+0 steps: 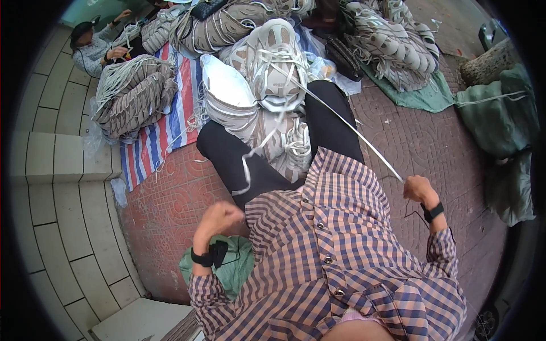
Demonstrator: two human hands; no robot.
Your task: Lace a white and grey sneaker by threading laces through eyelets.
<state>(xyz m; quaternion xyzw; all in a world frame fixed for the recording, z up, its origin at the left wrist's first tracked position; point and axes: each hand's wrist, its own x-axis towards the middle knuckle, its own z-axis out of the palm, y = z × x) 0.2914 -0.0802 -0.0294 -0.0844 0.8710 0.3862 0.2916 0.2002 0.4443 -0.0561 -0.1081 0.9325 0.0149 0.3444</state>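
A beige and white shoe upper (275,42), laced in a criss-cross, lies toe away from me between my knees, on top of other uppers. My right hand (420,189), far out to the right, is closed on a white shoelace (364,139) that runs taut back to this upper. A second length of lace (246,167) hangs slack and curled over my left thigh. Just below it, beside my hip, my left hand (220,219) has its fingers curled in. It is slightly blurred, and anything inside it is hidden.
Bundled uppers (136,99) lie on a striped sheet (149,153) at left; more bundles (392,42) lie far right on green sacking. White pieces (227,85) stand beside the upper. A dark bag (343,58) sits behind my right knee. Another person (91,51) handles uppers at far left.
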